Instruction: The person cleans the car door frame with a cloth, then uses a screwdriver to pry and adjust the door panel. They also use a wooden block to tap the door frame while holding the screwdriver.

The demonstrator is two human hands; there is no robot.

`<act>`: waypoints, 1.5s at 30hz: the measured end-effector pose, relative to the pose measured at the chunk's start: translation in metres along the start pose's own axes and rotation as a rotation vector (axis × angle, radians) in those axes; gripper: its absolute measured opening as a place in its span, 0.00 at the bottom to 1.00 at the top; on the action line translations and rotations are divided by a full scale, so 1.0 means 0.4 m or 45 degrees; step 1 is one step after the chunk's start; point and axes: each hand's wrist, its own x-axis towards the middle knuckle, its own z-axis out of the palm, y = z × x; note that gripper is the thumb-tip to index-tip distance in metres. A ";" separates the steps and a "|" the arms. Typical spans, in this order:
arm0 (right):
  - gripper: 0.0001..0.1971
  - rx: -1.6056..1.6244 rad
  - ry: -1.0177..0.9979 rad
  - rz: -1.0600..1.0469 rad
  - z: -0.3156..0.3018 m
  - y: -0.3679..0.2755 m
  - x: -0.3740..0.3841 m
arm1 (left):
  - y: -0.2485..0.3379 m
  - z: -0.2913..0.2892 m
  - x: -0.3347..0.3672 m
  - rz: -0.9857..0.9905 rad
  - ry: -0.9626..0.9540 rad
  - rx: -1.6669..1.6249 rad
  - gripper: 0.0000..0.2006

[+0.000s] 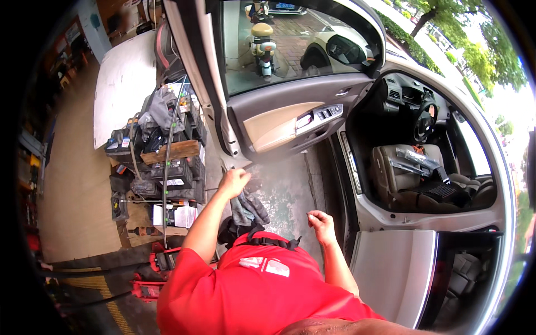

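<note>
The front door of a white car stands wide open in front of me, with a beige and grey inner panel. Just below the door's lower outer corner is my left hand, its fingers curled closed. Whether it touches the door or holds something small, I cannot make out. My right hand is raised beside the car's sill, thumb and fingers pinched together; anything between them is too small to name. Grey work gloves hang or lie in front of my waist, below the left hand.
At left, several car batteries are stacked beside a white panel. A red floor jack sits low at left. On the car's front seat lies a plastic-wrapped dark part. A scooter shows through the door window.
</note>
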 end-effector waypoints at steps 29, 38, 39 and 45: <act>0.09 -0.975 -0.149 -0.568 0.927 -0.415 0.351 | -0.127 -0.532 0.093 0.536 -0.054 -0.395 0.08; 0.08 -1.063 0.019 -0.759 0.931 -0.476 0.392 | -0.154 -0.610 0.324 0.124 -0.082 0.049 0.36; 0.08 -1.042 0.031 -0.742 0.923 -0.479 0.390 | -0.155 -0.617 0.366 0.141 -0.143 0.054 0.38; 0.06 -0.680 0.069 -0.537 0.862 -0.444 0.362 | -0.141 -0.570 0.425 0.317 -0.191 0.010 0.28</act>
